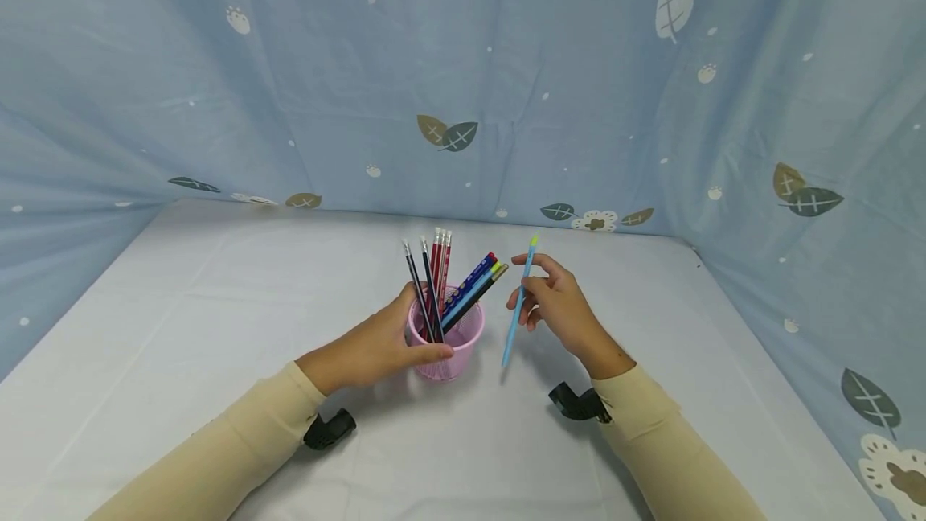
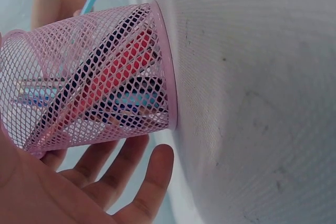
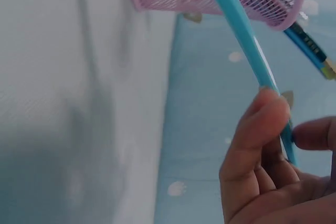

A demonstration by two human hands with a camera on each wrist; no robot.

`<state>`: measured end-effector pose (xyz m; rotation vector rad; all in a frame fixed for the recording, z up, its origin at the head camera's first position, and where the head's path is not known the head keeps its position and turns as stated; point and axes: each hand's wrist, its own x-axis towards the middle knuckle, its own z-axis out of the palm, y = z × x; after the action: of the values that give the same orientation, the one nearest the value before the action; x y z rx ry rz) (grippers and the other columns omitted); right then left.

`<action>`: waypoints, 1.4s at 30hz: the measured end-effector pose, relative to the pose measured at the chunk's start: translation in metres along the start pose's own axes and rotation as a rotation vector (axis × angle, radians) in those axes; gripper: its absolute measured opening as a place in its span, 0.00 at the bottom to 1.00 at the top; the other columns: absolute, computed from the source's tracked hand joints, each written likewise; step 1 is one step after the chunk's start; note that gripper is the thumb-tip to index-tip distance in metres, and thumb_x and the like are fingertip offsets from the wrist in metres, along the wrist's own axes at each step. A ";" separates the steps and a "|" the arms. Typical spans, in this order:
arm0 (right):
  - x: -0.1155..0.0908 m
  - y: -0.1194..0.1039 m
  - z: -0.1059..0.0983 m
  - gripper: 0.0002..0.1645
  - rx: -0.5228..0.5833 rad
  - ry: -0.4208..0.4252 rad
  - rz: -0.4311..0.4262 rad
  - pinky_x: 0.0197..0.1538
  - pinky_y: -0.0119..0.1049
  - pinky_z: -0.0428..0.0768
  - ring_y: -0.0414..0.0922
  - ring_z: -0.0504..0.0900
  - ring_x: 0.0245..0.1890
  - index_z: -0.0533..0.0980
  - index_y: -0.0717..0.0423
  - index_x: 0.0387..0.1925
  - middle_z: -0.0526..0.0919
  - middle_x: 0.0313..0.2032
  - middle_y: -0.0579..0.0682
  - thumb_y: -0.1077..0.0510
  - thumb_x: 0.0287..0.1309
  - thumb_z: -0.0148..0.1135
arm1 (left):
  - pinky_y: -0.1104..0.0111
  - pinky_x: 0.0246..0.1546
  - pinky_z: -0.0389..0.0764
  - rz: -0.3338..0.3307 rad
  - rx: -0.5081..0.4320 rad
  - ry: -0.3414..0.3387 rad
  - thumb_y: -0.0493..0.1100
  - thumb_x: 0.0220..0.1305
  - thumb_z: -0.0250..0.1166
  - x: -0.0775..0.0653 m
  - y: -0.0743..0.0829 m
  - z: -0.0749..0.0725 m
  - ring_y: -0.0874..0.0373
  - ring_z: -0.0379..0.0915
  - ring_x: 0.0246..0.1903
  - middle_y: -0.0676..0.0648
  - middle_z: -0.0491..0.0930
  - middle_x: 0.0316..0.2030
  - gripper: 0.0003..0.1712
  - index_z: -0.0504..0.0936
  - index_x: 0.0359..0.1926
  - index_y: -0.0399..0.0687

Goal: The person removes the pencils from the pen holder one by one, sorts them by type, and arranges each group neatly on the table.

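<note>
- A pink mesh cup (image 1: 450, 344) was gripped by the left hand (image 1: 376, 348), the thumb curled across its near side and the fingers wrapped round its far side.
- The cup stood upright on the white worktop (image 1: 181, 328), near the middle.
- Several pencils (image 1: 444, 280) were held in the cup: black and red ones standing nearly upright, blue and dark ones leaning to the right over the rim.
- A light blue pencil (image 1: 518, 308) was pinched between the thumb and fingertips of the right hand (image 1: 560, 308), just to the right of the cup and apart from it.
- This pencil was held in the air, steeply tilted, its yellow-green end uppermost and its lower end close above the worktop.
- The worktop was enclosed on three sides by a blue cloth (image 1: 506, 63) printed with leaves.
</note>
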<state>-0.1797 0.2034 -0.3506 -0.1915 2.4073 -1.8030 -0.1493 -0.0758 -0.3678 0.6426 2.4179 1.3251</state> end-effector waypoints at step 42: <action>0.011 0.040 0.002 0.45 -0.285 -0.177 0.234 0.27 0.39 0.84 0.44 0.83 0.18 0.56 0.58 0.76 0.81 0.32 0.57 0.60 0.63 0.66 | 0.56 0.57 0.76 0.005 0.034 0.023 0.66 0.55 0.72 0.000 -0.001 0.001 0.58 0.75 0.55 0.50 0.76 0.59 0.51 0.53 0.70 0.57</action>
<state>-0.1914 0.2108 -0.3897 -0.0876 2.4315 -1.2879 -0.1492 -0.0754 -0.3692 0.6455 2.4636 1.3037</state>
